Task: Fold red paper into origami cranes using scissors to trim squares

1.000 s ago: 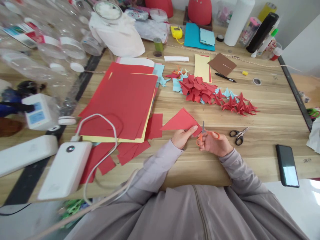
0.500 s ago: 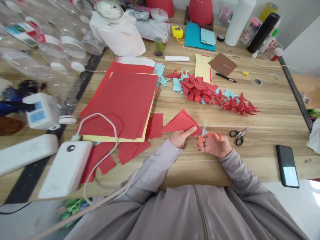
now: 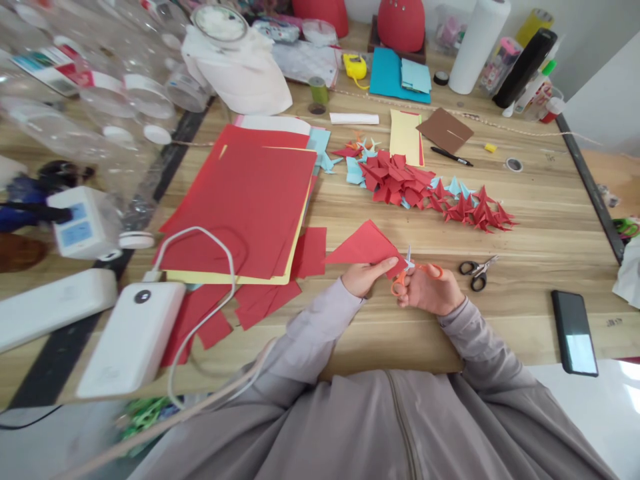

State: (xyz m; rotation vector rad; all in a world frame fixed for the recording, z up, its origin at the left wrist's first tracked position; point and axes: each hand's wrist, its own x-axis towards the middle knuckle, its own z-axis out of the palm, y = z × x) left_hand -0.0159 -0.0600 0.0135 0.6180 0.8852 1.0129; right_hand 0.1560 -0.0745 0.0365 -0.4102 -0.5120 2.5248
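The left hand point(image 3: 364, 276) pinches a folded red paper piece point(image 3: 364, 247) with the thumb on top, the fingers mostly hidden beneath. The right hand point(image 3: 431, 289) is curled around a pair of orange-handled metal scissors point(image 3: 402, 279), fingers at the loops; the blades meet the right end of the paper piece, above the wooden counter point(image 3: 510, 340).

Left to right: a white plastic power bank point(image 3: 131, 339) with a white cable point(image 3: 230, 257); a stack of large red paper sheets point(image 3: 245, 207); small red paper squares point(image 3: 313, 252), near the paper piece's left tip; a cluster of folded red and light-blue paper shapes point(image 3: 400, 179) beyond the hands; black-handled scissors point(image 3: 479, 272); and a black phone point(image 3: 575, 332). Nothing lies over the paper piece except the left thumb.

The paper piece's long axis runs roughly left to right, one corner pointing away from the person. The orange-handled scissors' clearly visible blade points away too.
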